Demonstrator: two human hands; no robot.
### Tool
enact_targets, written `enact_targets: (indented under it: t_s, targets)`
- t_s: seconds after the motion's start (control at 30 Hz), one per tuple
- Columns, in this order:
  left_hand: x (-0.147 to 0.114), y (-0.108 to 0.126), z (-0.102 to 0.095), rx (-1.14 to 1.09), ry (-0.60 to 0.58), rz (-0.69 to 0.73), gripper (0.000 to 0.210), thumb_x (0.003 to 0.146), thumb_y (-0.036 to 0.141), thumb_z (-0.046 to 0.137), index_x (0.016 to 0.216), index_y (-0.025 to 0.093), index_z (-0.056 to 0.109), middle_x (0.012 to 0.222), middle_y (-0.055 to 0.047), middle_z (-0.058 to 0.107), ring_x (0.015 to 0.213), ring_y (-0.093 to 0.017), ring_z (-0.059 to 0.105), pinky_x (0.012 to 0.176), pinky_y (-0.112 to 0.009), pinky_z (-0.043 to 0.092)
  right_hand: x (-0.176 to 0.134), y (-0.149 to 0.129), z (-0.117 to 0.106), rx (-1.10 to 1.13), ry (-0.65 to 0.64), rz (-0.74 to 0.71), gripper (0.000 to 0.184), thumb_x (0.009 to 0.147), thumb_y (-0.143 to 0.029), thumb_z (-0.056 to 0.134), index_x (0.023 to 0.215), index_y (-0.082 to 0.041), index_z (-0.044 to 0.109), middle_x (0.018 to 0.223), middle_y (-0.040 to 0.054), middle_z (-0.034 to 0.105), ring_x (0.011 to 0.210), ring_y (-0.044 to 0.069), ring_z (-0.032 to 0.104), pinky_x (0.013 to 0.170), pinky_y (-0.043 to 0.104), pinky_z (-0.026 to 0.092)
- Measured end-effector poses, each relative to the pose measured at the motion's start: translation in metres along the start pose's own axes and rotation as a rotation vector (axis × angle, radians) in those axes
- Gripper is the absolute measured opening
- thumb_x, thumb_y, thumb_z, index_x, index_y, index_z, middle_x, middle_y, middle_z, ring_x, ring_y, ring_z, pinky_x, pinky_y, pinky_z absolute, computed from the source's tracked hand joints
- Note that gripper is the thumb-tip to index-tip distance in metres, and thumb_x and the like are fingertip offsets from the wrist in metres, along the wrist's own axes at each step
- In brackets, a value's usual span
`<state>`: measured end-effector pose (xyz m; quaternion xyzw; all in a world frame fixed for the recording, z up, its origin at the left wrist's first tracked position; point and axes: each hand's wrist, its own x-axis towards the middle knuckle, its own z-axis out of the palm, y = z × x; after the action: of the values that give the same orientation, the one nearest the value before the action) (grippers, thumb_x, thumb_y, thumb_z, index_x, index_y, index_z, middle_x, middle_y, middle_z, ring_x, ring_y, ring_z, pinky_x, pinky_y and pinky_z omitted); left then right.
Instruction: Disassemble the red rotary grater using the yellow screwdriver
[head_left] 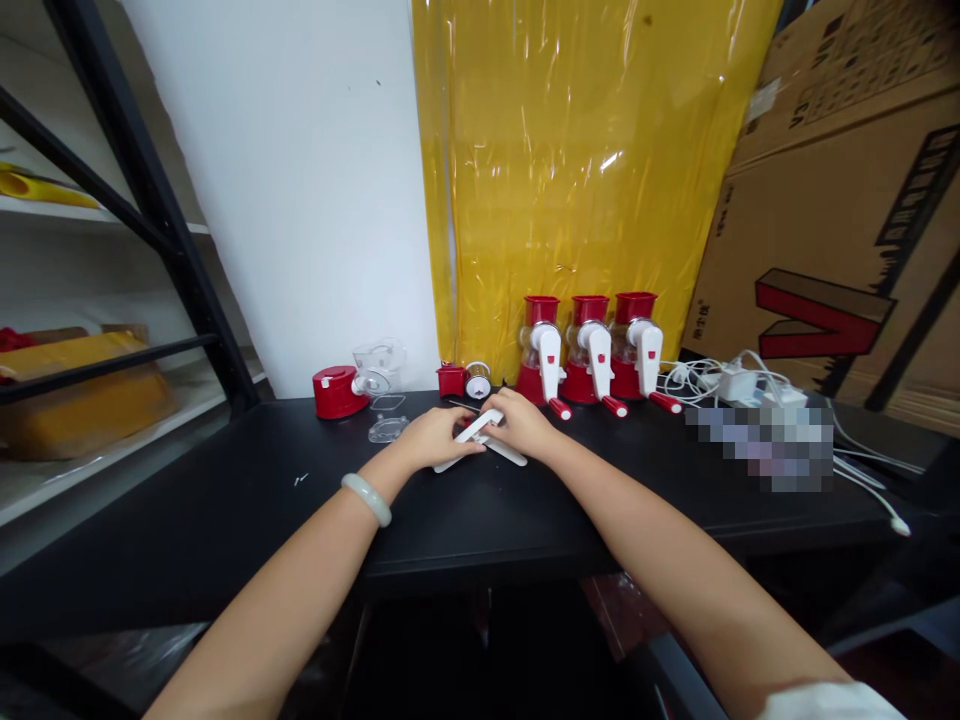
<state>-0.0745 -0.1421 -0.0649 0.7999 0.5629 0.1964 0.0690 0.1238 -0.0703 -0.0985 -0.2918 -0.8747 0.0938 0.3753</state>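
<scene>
My left hand [433, 438] and my right hand [523, 424] meet over the black table, both closed on a slim white plastic part [471, 430]. It slants up to the right between my fingers. A second white arm [510, 454] angles down to the right beneath my right hand; I cannot tell whether the two are joined. Just beyond my hands are a small red plastic piece [451, 380] and a grater drum [478, 380]. Left of them sit a red round base [337, 392], a clear plastic housing [380, 365] and a clear flat piece [388, 430].
Three red-and-white rotary graters [541, 350] with crank handles stand at the back right. White cables and adapters [739, 382] lie farther right, before a large cardboard box [832, 240]. Small white bits [301, 479] lie on the black table [225, 520]. A metal shelf [127, 430] stands left.
</scene>
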Motion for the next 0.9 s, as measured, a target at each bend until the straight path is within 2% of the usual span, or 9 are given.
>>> enact_targets:
  t_s: [0.13,0.27,0.4,0.5,0.6,0.67,0.7,0.8,0.9]
  targets:
    - [-0.002,0.001,-0.002,0.04,-0.058,0.013,0.053,0.078,0.056,0.077,0.121,0.026,0.075,0.109,-0.007,0.08,0.097,-0.029,0.075,0.08,-0.032,0.054,0.0,-0.002,-0.002,-0.002,-0.014,0.009,0.014,0.081,-0.016,0.078,0.09,-0.02,0.069,0.092,0.0032,0.06,0.089,0.019,0.058,0.081,0.032,0.045]
    - [-0.004,0.001,-0.001,0.064,-0.127,0.008,0.045,0.077,0.055,0.077,0.112,0.026,0.077,0.098,-0.005,0.08,0.086,-0.028,0.075,0.072,-0.03,0.053,0.0,-0.003,-0.002,-0.002,-0.012,0.006,0.013,0.081,-0.015,0.078,0.089,-0.02,0.069,0.092,0.0029,0.059,0.089,0.019,0.057,0.081,0.031,0.045]
    - [-0.004,0.003,-0.002,0.08,-0.105,0.027,0.048,0.077,0.055,0.078,0.117,0.029,0.077,0.101,-0.004,0.081,0.089,-0.027,0.075,0.074,-0.03,0.052,0.0,-0.001,-0.002,0.007,-0.008,0.005,0.014,0.08,-0.014,0.078,0.089,-0.019,0.068,0.091,0.0029,0.059,0.089,0.019,0.057,0.081,0.032,0.044]
    - [-0.004,0.0,-0.012,0.043,-0.064,0.014,0.054,0.077,0.063,0.075,0.121,0.031,0.077,0.105,-0.004,0.081,0.093,-0.027,0.075,0.076,-0.03,0.053,0.001,0.002,-0.001,0.025,0.016,-0.012,0.014,0.081,-0.012,0.076,0.09,-0.019,0.068,0.091,0.003,0.059,0.09,0.019,0.057,0.083,0.032,0.045]
    - [-0.004,-0.012,-0.031,0.04,0.098,-0.114,0.057,0.091,0.07,0.052,0.111,0.025,0.08,0.103,-0.007,0.081,0.093,-0.026,0.074,0.08,-0.031,0.053,0.003,0.006,0.0,0.084,0.052,0.02,0.018,0.082,-0.009,0.073,0.095,-0.02,0.069,0.093,0.0018,0.058,0.087,0.017,0.058,0.083,0.031,0.046]
    - [-0.003,-0.026,-0.041,0.178,0.186,-0.239,0.061,0.094,0.071,0.045,0.106,0.023,0.08,0.104,-0.01,0.08,0.098,-0.03,0.073,0.083,-0.034,0.053,0.003,0.008,0.0,0.121,0.066,0.046,0.02,0.082,-0.007,0.071,0.097,-0.02,0.069,0.094,0.0014,0.058,0.086,0.016,0.058,0.084,0.032,0.047]
    - [-0.003,-0.034,-0.045,0.242,0.173,-0.303,0.059,0.094,0.07,0.049,0.109,0.022,0.08,0.108,-0.011,0.08,0.103,-0.031,0.073,0.084,-0.035,0.053,0.003,0.009,0.001,0.135,0.068,0.053,0.02,0.082,-0.007,0.07,0.097,-0.02,0.068,0.095,0.0013,0.057,0.086,0.016,0.058,0.085,0.032,0.047]
    - [-0.002,-0.056,-0.047,0.361,0.031,-0.456,0.05,0.09,0.056,0.063,0.123,0.021,0.075,0.124,-0.015,0.075,0.116,-0.034,0.069,0.091,-0.037,0.053,0.003,0.009,0.002,0.18,0.049,0.052,0.02,0.081,-0.007,0.07,0.096,-0.021,0.068,0.096,0.0012,0.056,0.088,0.016,0.058,0.086,0.033,0.048]
    - [-0.001,-0.073,-0.041,0.391,-0.06,-0.485,0.044,0.087,0.045,0.069,0.126,0.024,0.073,0.131,-0.015,0.072,0.123,-0.033,0.067,0.094,-0.037,0.053,0.003,0.006,0.006,0.241,0.012,0.03,0.021,0.08,-0.007,0.07,0.095,-0.021,0.068,0.098,0.0019,0.056,0.093,0.018,0.059,0.09,0.035,0.048]
